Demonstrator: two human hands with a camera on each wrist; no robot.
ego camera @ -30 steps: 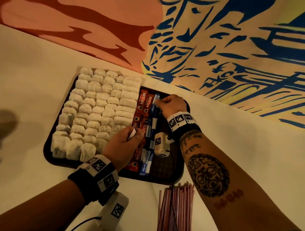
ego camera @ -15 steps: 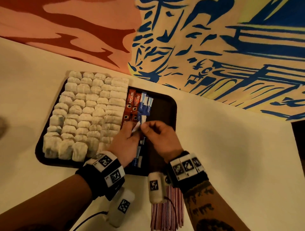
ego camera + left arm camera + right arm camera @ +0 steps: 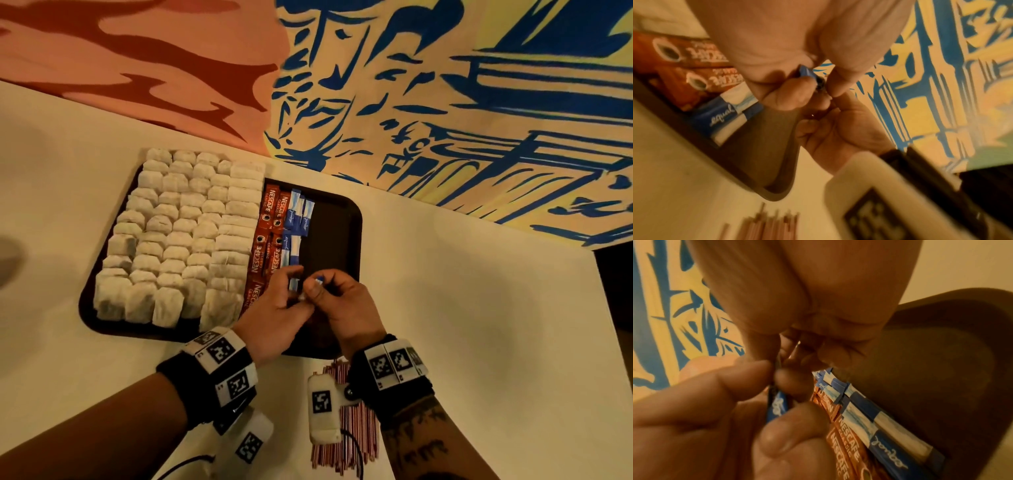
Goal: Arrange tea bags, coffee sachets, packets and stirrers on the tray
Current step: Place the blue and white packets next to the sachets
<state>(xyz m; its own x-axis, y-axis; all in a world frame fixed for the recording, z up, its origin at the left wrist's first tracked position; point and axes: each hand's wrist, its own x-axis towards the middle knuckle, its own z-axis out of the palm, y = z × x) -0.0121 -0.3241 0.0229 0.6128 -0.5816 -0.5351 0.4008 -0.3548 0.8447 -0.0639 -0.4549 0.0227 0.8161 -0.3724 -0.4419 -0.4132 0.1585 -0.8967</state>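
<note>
A dark tray (image 3: 337, 222) holds rows of tea bags (image 3: 181, 233) on its left. Red Nescafe sachets (image 3: 270, 212) lie beside them, then blue-and-white sweetener packets (image 3: 298, 212). My left hand (image 3: 294, 285) and right hand (image 3: 315, 288) meet over the tray's near middle. Both pinch a blue sweetener packet (image 3: 319, 281) between their fingertips. The left wrist view shows its blue end (image 3: 805, 73) in my left fingers. In the right wrist view the packet (image 3: 777, 405) runs down through my left fingers (image 3: 748, 374). Red-and-white stirrers (image 3: 356, 442) lie in a bundle on the table, near the tray's front edge.
The tray's right third (image 3: 931, 369) is bare dark surface. The cream table (image 3: 462, 325) runs out to the right and front. A painted orange, yellow and blue wall (image 3: 411, 102) stands right behind the tray. Laid packets (image 3: 723, 113) reach the near rim.
My right hand has come back from the far end of the packet row to my left hand and now pinches a packet held there. Three blue packets now lie at the far end.
</note>
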